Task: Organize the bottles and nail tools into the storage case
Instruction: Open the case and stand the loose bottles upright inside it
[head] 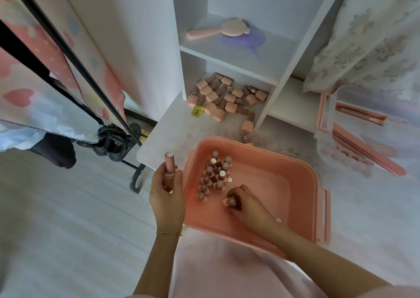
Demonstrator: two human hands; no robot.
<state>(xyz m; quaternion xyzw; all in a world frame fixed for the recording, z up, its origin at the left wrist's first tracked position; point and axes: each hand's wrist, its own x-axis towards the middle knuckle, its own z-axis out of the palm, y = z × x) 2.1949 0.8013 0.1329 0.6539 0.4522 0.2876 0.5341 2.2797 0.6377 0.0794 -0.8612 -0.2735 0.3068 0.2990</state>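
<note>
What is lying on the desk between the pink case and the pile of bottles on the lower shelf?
Head view: two bottles lie one behind the other on the desk between the case and the pile; the nearer one touches the rim.

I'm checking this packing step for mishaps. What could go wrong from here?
The right hand is setting a bottle down close to the upright cluster in the pink case; a nudge might topple them. The case overhangs the table edge toward the lap, so pressing down could tip it. The loose pile could roll off.
</note>
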